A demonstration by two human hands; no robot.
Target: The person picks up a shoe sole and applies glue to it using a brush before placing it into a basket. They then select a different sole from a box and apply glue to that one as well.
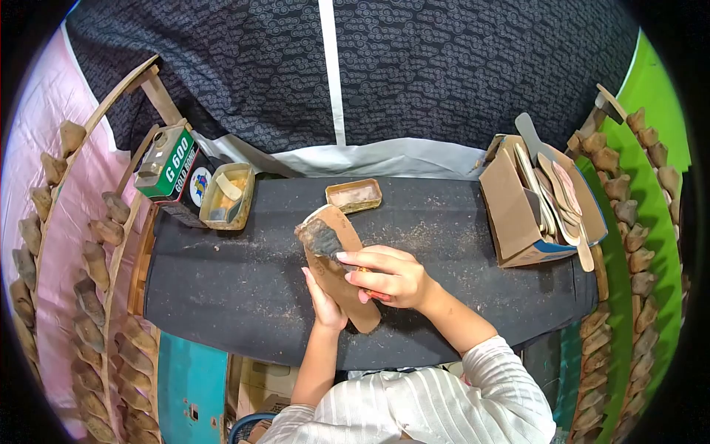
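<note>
Centrally, one long sole-shaped piece (333,280), brown, is standing aslant above the black-covered table (451,296), its far end carrying a dark, ragged patch (323,239); whether that patch is a coating or a separate layer, one cannot tell. Left hand (325,302): clasping the piece by its side edge, thumb showing along the edge, remaining fingers hiding underneath. Right hand (397,277): closing round a slim red-orange tool (379,296), its fingertips resting at or just above the piece's face; contact is not showing clearly. Handling, by judgement: probably light, seeming stiff along its length with perhaps a little flex, matt and dry rather than slippery, hardly fragile except for the ragged edge, which is looking liable to crumble or smear. Best hold, likewise judged: the plain edges near mid-length, with the palm supporting beneath and fingers staying off the dark patch. Adjacent: a small shallow tray (364,205) is sitting just beyond the far end; a cardboard box (510,218) of flat pieces is standing well to the right.
</note>
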